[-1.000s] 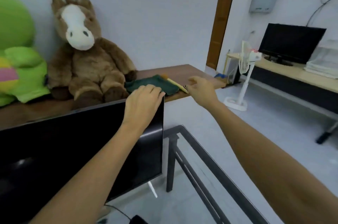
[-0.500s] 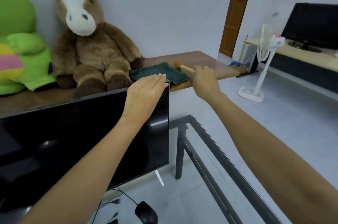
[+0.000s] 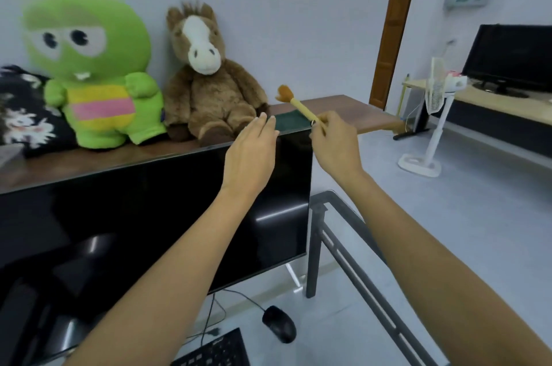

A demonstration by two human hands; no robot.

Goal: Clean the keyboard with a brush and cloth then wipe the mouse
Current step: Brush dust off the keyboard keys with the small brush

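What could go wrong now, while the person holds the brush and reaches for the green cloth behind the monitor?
The left hand reaches with straight fingers over the thin black monitor toward the dark green cloth; a bump on its top edge might tip it. The right hand only pinches the yellow-handled brush with brown bristles near its end, so it may slip and fall.

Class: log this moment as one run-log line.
right hand: pinches brush | left hand: open, above monitor | cloth: on shelf | keyboard: untouched

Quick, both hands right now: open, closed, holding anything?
Left hand: open, fingers straight, holding nothing, reaching over the monitor toward the green cloth.
Right hand: pinching the brush by its handle, bristles up.
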